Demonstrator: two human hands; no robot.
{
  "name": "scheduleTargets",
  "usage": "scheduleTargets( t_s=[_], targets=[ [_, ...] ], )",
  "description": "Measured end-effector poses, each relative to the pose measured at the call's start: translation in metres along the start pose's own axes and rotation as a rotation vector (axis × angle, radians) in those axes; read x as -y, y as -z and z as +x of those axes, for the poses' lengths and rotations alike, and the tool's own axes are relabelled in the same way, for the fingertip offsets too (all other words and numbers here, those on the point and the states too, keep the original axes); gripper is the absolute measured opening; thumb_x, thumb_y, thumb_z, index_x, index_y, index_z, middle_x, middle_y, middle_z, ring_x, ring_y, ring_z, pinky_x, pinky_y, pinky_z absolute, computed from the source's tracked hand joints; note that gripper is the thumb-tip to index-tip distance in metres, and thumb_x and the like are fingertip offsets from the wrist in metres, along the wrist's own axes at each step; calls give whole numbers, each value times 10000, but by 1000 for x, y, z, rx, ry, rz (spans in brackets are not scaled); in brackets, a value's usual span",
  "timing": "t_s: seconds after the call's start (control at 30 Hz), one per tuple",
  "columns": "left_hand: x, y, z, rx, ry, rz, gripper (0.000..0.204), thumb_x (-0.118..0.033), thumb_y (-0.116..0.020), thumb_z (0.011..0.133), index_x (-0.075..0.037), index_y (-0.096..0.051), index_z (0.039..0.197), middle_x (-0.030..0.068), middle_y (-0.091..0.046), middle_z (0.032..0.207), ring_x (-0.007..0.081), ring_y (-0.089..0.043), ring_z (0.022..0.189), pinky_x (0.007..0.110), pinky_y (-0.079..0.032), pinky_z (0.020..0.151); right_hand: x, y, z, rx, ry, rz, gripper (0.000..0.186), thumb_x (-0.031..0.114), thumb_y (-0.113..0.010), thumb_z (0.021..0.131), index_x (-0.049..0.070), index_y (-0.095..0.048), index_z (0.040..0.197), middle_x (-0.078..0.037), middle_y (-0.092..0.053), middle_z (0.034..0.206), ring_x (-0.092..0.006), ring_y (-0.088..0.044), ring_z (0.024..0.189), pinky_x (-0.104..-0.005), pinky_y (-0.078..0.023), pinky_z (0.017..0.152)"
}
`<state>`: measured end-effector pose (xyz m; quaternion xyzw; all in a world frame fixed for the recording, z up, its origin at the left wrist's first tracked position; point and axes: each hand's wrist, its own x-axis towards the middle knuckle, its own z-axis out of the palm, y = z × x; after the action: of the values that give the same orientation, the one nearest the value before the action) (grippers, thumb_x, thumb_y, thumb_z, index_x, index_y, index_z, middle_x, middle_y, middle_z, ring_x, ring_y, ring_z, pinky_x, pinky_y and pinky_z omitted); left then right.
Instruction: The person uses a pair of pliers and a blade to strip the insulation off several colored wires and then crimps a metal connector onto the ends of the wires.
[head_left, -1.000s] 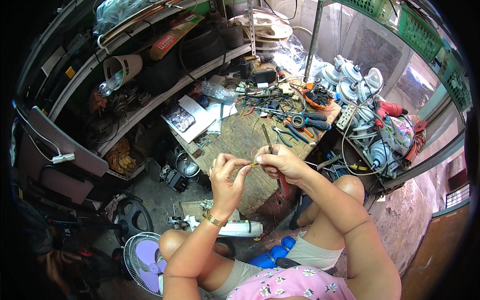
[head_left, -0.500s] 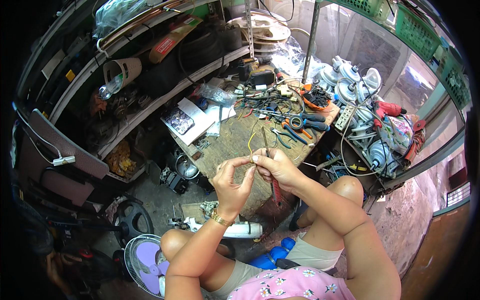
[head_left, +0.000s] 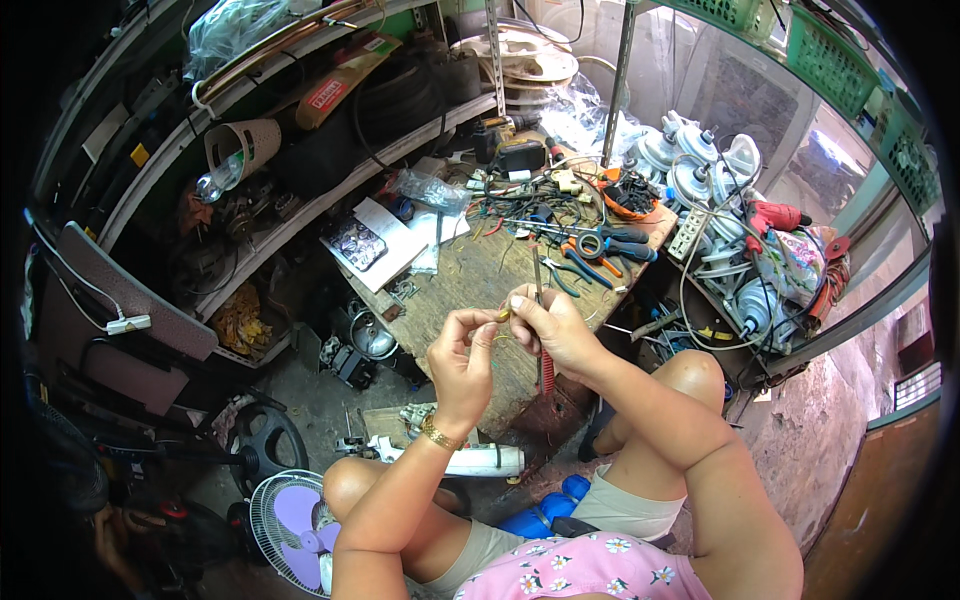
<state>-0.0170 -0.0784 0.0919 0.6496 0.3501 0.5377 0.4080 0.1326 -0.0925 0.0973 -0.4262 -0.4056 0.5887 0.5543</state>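
Observation:
Over the wooden workbench [head_left: 450,290], my two hands meet fingertip to fingertip. My left hand [head_left: 462,362], with a gold watch at the wrist, pinches a small yellow piece [head_left: 503,315], apparently the yellow wire, mostly covered by the fingers. My right hand [head_left: 556,328] touches the same piece with thumb and forefinger. A thin tool with a ribbed red handle [head_left: 546,374] is also held in that hand, its dark narrow shaft pointing away from me; its exact kind is unclear. Just beyond lie diagonal cutters [head_left: 562,279] with dark handles.
Orange-and-blue pliers [head_left: 592,260], a tape roll [head_left: 590,244] and an orange bowl [head_left: 632,203] sit at the bench's right. A phone-like device [head_left: 355,246] lies on white paper at left. White fan motors [head_left: 690,170] pile up beyond; a purple-bladed fan [head_left: 295,530] stands low left.
The yellow wire that stuck up above my fingers no longer stands there; a short yellow bit shows between the fingertips. The red-handled tool has turned slightly more upright.

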Motion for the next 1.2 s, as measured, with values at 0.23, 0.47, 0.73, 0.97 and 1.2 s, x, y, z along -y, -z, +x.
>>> scheduleTargets(
  t_s=[0.23,0.47,0.73,0.97,1.2],
  targets=[
    [6,6,6,43,131,-300,54,-24,-548,910,19,-546,941,79,-645,916,109,-605,879,238,-484,773,5,4,5,-29,425,-521,203,131,-721,792,-26,-644,894,8,-608,750,-53,-520,694,-229,-414,621],
    [1,5,5,66,145,-321,47,-25,-545,911,15,-541,935,35,-600,880,78,-560,826,216,-466,744,-7,8,10,22,391,-453,114,93,-688,813,-4,-647,857,-2,-613,730,-52,-542,665,-213,-431,591],
    [-1,-2,0,33,129,-166,25,-45,-549,902,-21,-552,898,38,-586,837,93,-547,807,244,-435,683,-7,-17,-1,-111,104,177,49,99,-631,839,57,-607,844,-1,-568,670,-54,-451,458,-208,-344,408],
    [-6,1,1,158,-448,459,56,-65,-593,828,-39,-545,838,88,-587,821,324,-543,892,385,-391,778,-17,18,19,-297,-67,579,83,176,-573,884,107,-532,863,-4,-516,672,-86,-437,445,-238,-341,394],
    [1,6,3,23,-131,306,77,-73,-601,837,-16,-549,846,105,-572,837,272,-491,844,368,-399,768,-1,10,6,-19,33,103,252,246,-613,899,22,-592,1012,6,-568,759,-23,-413,482,-190,-329,428]
  ],
)
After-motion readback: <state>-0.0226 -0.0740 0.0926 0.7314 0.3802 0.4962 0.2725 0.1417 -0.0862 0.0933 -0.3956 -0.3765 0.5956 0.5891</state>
